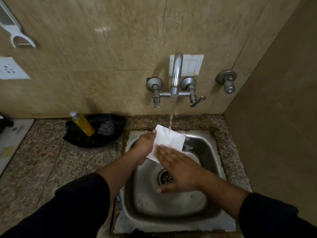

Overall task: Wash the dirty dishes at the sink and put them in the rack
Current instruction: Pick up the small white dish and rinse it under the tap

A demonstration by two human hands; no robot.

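- A speckled brown granite counter [51, 160] runs along a wall [85, 57] of glossy beige stone-look tiles; a plain side wall closes the corner on the right
- A square stainless steel sink [211, 162] with rounded corners is set into the counter; its round perforated drain [165, 178] shows between the arms
- A dull metal tap [176, 73] with a curved spout and two lever valves is fixed to the wall; a thin stream of water [173, 110] falls from it; a separate round valve [227, 81] sits to its right
- A white socket plate [10, 68] is on the wall at far left; a pale mat [12, 140] lies on the counter below it, its printing too small to read
- A black ribbed tray [113, 133] beside the sink holds a yellow bottle [83, 122] with a white cap, leaning, and a wiry steel scrubber [106, 128]; no label is legible
- The white square plate [169, 140], smooth with rounded corners, is tilted over the sink's back left part, under the stream
- The left hand [145, 145] grips the plate's left edge, fingers curled round it
- The right hand [180, 170], slightly blurred, lies flat with straight fingers on the plate's lower face, holding nothing
- Dark sleeves [77, 203] cover both forearms
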